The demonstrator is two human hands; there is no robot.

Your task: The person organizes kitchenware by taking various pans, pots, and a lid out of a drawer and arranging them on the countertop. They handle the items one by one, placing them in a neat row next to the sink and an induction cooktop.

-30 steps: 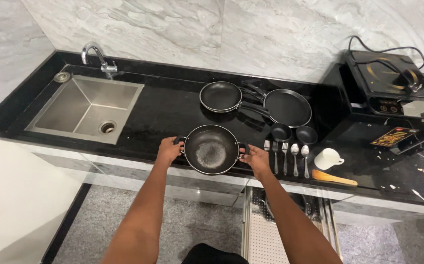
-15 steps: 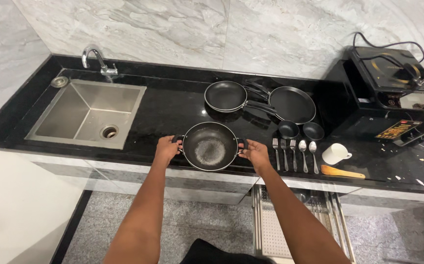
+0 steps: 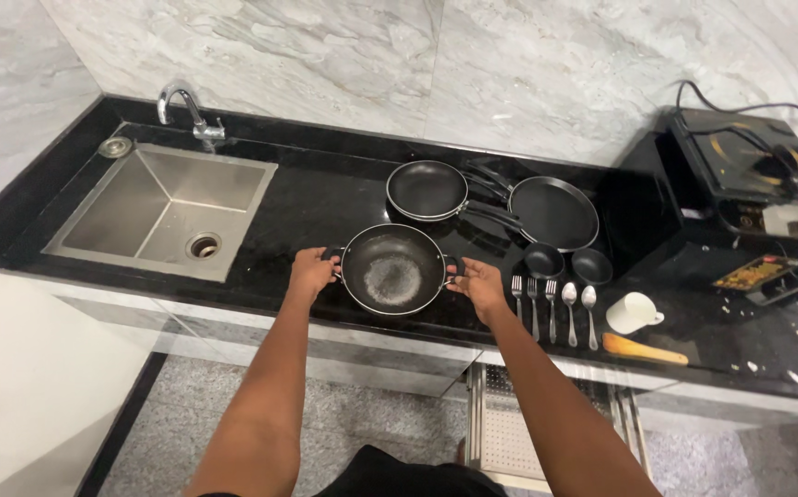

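Observation:
A black two-handled wok pan [image 3: 392,270] sits on the black stone counter [image 3: 325,198] near its front edge. My left hand [image 3: 312,272] grips the pan's left handle and my right hand [image 3: 478,284] grips its right handle. The pan's inside shows a pale worn patch in the middle and holds nothing. Both forearms reach in from below.
Behind the wok are a black frying pan [image 3: 427,190] and a flat griddle pan [image 3: 553,213]. To the right lie two small black bowls [image 3: 567,263], forks and spoons [image 3: 553,304], a white cup [image 3: 633,313], a wooden spatula [image 3: 643,350] and an induction cooktop [image 3: 741,158]. A steel sink [image 3: 164,210] is left.
The view has shifted slightly; both hands stay on the wok's handles and the wok stays in about the same spot on the counter.

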